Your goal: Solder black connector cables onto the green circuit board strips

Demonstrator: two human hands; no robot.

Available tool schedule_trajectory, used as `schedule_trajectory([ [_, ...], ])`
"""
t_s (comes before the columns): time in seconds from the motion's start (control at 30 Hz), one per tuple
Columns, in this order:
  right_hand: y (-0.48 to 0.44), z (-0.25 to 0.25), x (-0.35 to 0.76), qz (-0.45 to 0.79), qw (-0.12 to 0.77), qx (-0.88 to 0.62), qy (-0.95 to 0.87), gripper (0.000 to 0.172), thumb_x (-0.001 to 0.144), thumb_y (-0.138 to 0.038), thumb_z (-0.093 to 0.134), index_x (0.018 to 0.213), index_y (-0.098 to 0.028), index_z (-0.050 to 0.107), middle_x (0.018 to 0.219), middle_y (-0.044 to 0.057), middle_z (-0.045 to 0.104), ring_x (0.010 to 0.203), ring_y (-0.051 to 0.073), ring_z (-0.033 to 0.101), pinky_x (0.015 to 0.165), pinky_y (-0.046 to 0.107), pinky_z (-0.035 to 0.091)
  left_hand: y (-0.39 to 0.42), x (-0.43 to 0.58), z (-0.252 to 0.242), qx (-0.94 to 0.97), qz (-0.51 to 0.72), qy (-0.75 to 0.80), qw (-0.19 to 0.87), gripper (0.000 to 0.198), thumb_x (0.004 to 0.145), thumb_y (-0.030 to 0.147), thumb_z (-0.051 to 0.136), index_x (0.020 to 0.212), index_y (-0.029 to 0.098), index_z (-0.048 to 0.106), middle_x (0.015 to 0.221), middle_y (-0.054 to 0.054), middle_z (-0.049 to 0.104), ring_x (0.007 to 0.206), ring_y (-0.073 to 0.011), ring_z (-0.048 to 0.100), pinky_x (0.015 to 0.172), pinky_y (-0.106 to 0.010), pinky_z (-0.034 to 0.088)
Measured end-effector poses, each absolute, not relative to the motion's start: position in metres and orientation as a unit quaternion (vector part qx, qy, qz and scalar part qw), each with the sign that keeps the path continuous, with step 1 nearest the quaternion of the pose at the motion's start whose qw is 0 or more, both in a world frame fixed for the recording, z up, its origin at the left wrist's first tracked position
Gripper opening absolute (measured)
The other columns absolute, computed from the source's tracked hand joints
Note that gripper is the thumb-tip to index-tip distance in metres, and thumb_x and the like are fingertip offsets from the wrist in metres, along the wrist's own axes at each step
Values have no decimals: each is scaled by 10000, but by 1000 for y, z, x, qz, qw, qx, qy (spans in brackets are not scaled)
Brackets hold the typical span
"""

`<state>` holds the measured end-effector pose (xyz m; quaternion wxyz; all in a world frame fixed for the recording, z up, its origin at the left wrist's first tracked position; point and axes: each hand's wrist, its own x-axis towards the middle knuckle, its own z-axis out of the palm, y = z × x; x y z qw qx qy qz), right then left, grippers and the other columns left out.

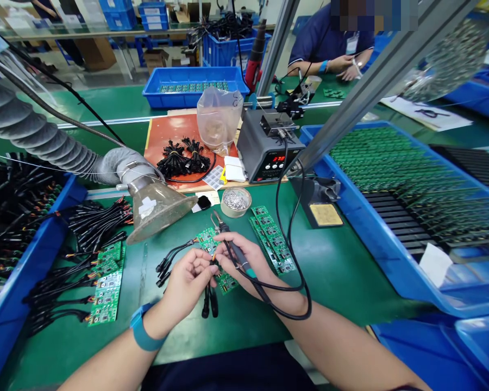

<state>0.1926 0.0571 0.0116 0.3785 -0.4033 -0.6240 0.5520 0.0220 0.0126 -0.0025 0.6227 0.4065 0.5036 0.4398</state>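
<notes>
My left hand (190, 278), with a blue band at its wrist, pinches a short black cable (209, 303) near its coloured wire ends. Opposite it, the fingertips of my right hand (244, 263) meet at the same wires. A soldering iron (241, 257) lies in my right hand, its tip pointing away from me and its cord looping over the wrist. Beneath both hands is a green circuit board panel (206, 237), partly covered by the fingers. Black cables (174, 258) extend from its upper left side. Another board panel (272, 239) lies to the right.
A fume extractor hood (158, 209) hangs left of my hands. Beyond them stand a round tin (236, 202), a soldering station (269, 149) and an iron stand (320, 203). Wired boards (106, 288) lie left. Blue bins (391, 260) flank the bench; a co-worker (330, 43) sits opposite.
</notes>
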Motion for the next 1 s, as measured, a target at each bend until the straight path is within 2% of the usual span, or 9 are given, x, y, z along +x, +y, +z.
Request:
schedule_trajectory([
  [0.17,57,10,194,569,385,-396,-609,277,903,-258,643,1177,-226,618,904,13,689,659,109,630,553,205,494,12,23,-4,420,458,509,595,317,819,361,805,938,169,583,701,33,659,592,-111,662,598,-224,518],
  [0.37,57,8,192,604,398,-376,-579,285,908,-278,666,1179,-219,602,896,11,687,674,118,664,601,228,544,11,24,0,398,469,496,613,379,838,462,796,937,163,586,721,0,708,603,-122,679,596,-225,520],
  [0.63,54,5,189,601,395,-383,-579,286,914,-280,658,1186,-217,596,895,10,679,667,125,686,589,238,567,13,28,4,350,496,485,629,457,807,517,811,939,174,539,732,-18,743,539,-124,678,527,-209,507],
  [0.77,54,3,188,495,436,-411,-629,275,914,-219,634,1187,-234,613,949,31,698,731,138,700,600,235,569,12,29,3,356,492,504,614,481,786,537,816,921,169,537,724,-17,736,495,-113,658,470,-189,484],
  [0.87,53,-1,189,373,481,-395,-688,291,923,-157,608,1196,-254,625,980,32,706,789,146,696,684,263,578,11,29,3,364,486,521,600,486,783,549,808,902,172,526,708,-3,718,451,-98,629,422,-174,454],
  [1.0,52,-4,191,288,476,-344,-756,330,943,-108,578,1232,-260,629,941,25,689,815,164,666,736,303,560,10,29,5,363,478,526,602,502,777,575,793,889,181,504,681,23,687,403,-83,591,372,-159,415],
])
